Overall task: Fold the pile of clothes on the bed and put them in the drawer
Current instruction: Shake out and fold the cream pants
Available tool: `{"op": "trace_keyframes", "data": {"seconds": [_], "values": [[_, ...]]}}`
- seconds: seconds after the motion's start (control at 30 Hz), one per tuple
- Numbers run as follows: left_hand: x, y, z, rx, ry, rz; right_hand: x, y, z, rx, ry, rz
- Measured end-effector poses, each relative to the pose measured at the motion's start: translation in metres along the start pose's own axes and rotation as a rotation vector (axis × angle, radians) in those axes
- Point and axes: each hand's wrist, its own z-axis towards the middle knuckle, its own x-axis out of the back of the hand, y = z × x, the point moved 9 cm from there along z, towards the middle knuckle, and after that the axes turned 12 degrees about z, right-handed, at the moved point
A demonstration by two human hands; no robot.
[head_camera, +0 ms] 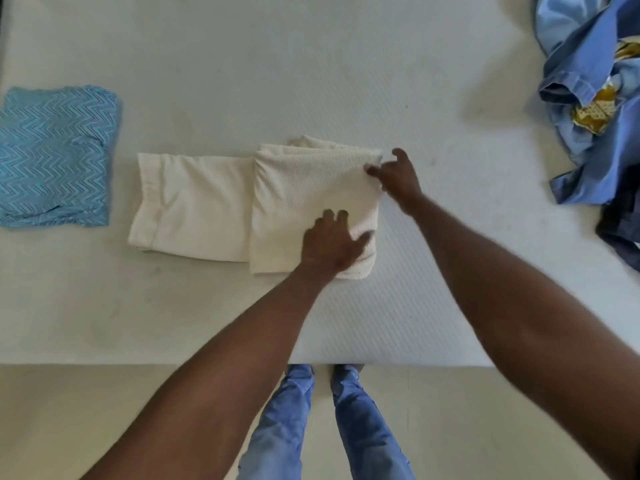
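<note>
- Our left hand (pixel 332 242) lies flat on the cream ribbed knit garment (pixel 256 206), fingers straight and spread, palm pressing the near right part of the folded-over layer into the bed.
- Our right hand (pixel 398 181) is at the garment's right edge, farther from us than the left; thumb and forefinger look pinched on the fold there, other fingers loosely curled and lifted. The blur keeps us from being sure of the grip.
- So both hands crowd the right end, the thick end, where the cloth is already doubled.
- The garment's long axis runs left to right across the white quilted mattress (pixel 311 64). Its single-layer part with the hem stretches away to our left, well clear of both hands.
- That's the relation to watch: we reckon the next fold has to travel along that axis, and the free end lies leftward, nearer the left hand.
- Farther left, apart from the cream piece, sits a folded blue zigzag-patterned cloth (pixel 55 154); one item done, by the look of it.
- Far right, the unfolded heap of blue denim-like clothes with a yellow printed scrap (pixel 588 84) waits.
- No drawer in sight; the putting-away looks well off.
</note>
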Motion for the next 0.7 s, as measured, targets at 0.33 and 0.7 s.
{"op": "trace_keyframes", "data": {"seconds": [0.33,0.7], "values": [[-0.006,0.018,-0.015,0.08,-0.068,0.094,-0.017,-0.031,0.003,-0.003,-0.115,0.003],[0.097,-0.104,-0.075,-0.302,0.199,-0.415,-0.154,-0.213,-0.097,0.349,-0.27,-0.168]]}}
